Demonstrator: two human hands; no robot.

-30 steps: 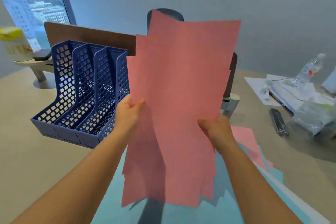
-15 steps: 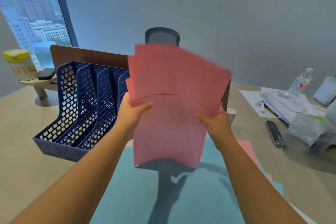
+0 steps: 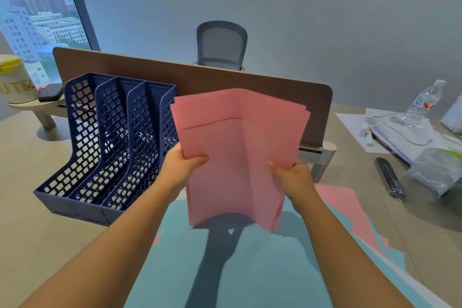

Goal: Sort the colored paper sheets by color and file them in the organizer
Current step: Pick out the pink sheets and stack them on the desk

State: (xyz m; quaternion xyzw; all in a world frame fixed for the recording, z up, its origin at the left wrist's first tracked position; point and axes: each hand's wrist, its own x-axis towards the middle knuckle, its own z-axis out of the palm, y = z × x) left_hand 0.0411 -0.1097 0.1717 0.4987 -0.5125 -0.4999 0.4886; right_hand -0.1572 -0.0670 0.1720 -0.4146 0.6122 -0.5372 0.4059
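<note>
Though both hands still grip them, the pink sheets (image 3: 237,157) sit lower.

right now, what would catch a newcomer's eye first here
The pink sheets, held upright in mid-frame by the left hand and right hand, stand out first. Next comes the blue organizer just left of them, its slots showing no paper, and the teal sheets spread on the desk below.

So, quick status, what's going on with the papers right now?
Both hands, left and right, grip the pink stack upright over the teal sheets. Blue organizer empty, left of stack. Nothing in the way.
</note>
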